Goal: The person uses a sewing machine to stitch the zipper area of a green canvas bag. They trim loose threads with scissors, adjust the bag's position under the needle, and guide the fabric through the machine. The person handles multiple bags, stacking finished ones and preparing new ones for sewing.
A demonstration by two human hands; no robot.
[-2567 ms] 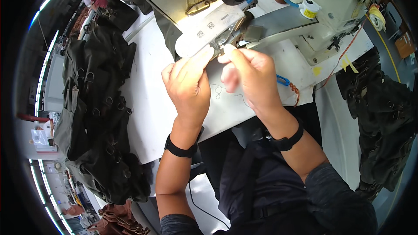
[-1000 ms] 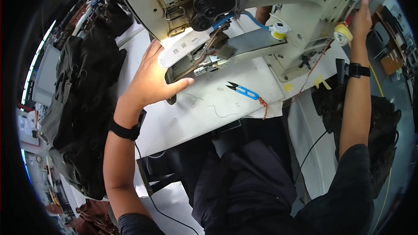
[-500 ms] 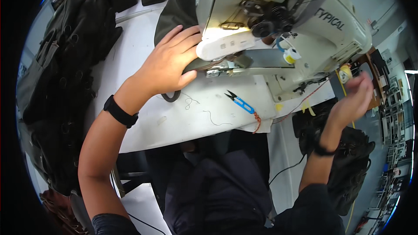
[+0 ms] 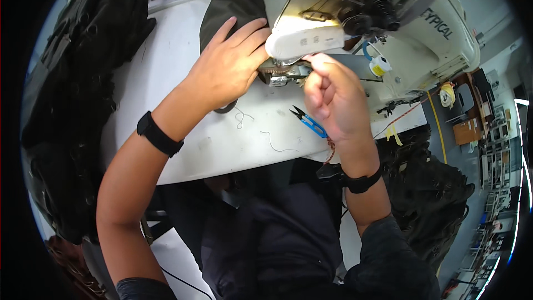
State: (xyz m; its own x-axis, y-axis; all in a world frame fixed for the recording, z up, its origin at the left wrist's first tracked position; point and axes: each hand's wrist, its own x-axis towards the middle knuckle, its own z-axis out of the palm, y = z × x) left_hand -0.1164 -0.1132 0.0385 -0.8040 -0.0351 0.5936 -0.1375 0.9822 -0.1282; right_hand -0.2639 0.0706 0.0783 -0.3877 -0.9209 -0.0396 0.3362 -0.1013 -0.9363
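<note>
My left hand (image 4: 230, 66) lies with its fingers spread on a dark olive leather-like piece (image 4: 239, 5), left of the sewing machine's head. Part of that piece runs beneath the machine (image 4: 383, 86), where the lit head and a white lamp bar (image 4: 305, 43) hide it. Beside the presser foot area, my right hand (image 4: 338, 94) is closed, with the thumb and forefinger pinched together. Whatever lies between those fingertips is too small to make out. Blue-handled thread snips (image 4: 311, 125) rest on the white table, partly behind my right hand.
Loose threads (image 4: 277, 144) lie on the white tabletop (image 4: 222, 158). A heap of dark bags (image 4: 72, 94) borders the table on the left, and another dark pile (image 4: 433, 189) sits low on the right. Shelves and a brown box (image 4: 468, 131) stand farther right.
My right hand has swung in from the far right to the presser foot area, its fingers now pinched. My left hand stays on the dark piece.
</note>
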